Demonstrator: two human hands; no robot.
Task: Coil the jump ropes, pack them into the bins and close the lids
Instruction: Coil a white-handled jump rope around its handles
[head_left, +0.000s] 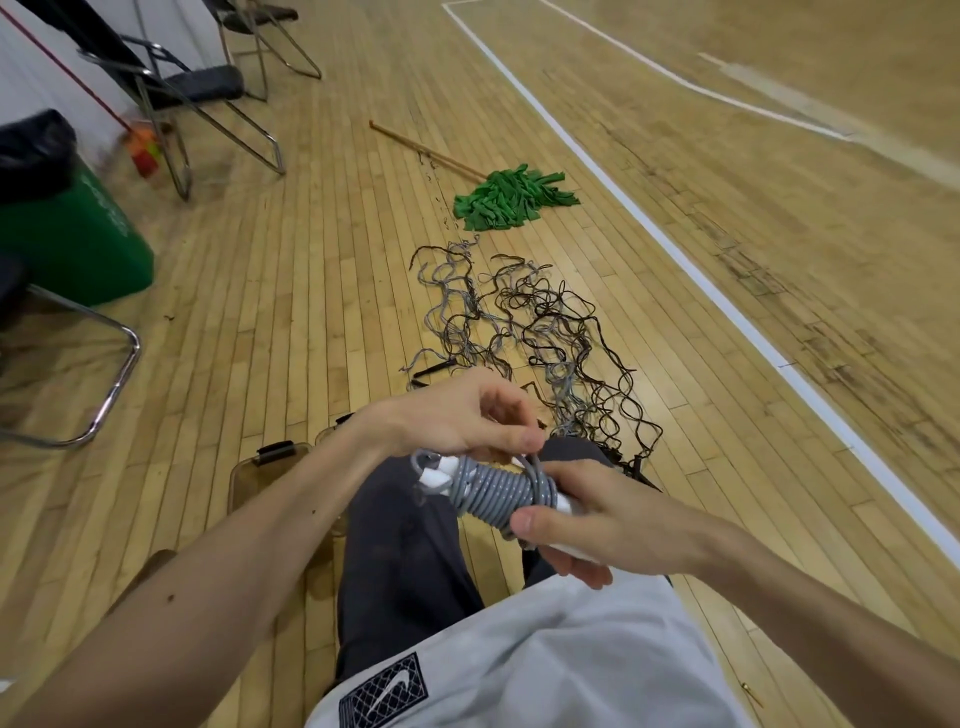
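Grey jump rope (498, 491) coiled on white handles (436, 475), right hand (587, 525) clasping its end, left hand (467, 415) pinching a strand

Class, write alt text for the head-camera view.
A right hand grips a grey jump rope coiled round its white handles; the left hand pinches its cord. Loose grey and black ropes lie tangled on the wooden floor.

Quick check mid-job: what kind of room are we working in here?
Likely a sports hall or gym: a strip-wood court floor with a white boundary line, and loose jump ropes spread on it.
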